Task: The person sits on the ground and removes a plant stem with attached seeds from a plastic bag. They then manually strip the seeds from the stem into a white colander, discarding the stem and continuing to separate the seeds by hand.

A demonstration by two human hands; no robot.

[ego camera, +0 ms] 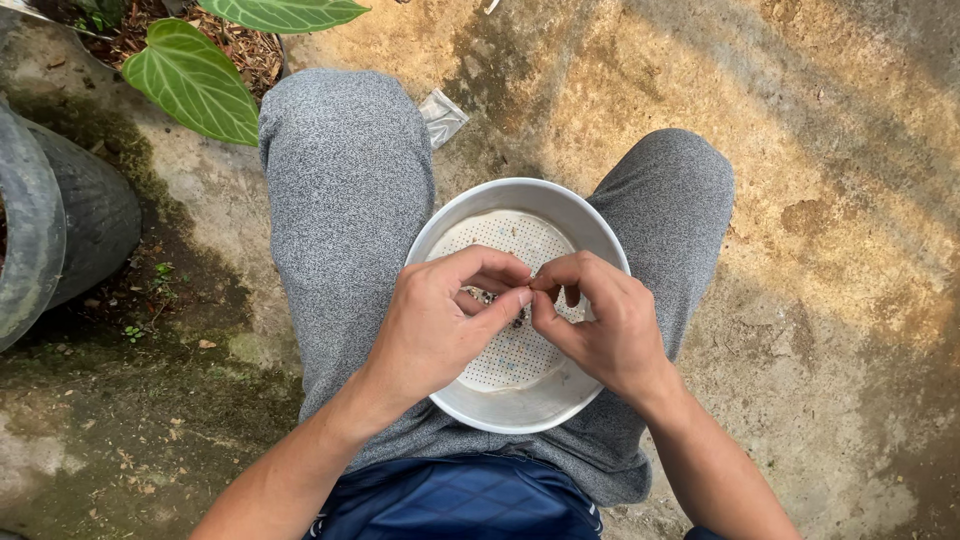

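Seen from above, a seated person's left hand [435, 330] and right hand [600, 325] meet fingertip to fingertip over a round metal sieve pan [560, 405] resting on grey-trousered knees, pinching a small dark bit [520, 318] too tiny to identify. Keeping the pinch low over the pan seems wise. The perforated base holds a few dark specks. A green leaf [195, 80] lies at ten o'clock.
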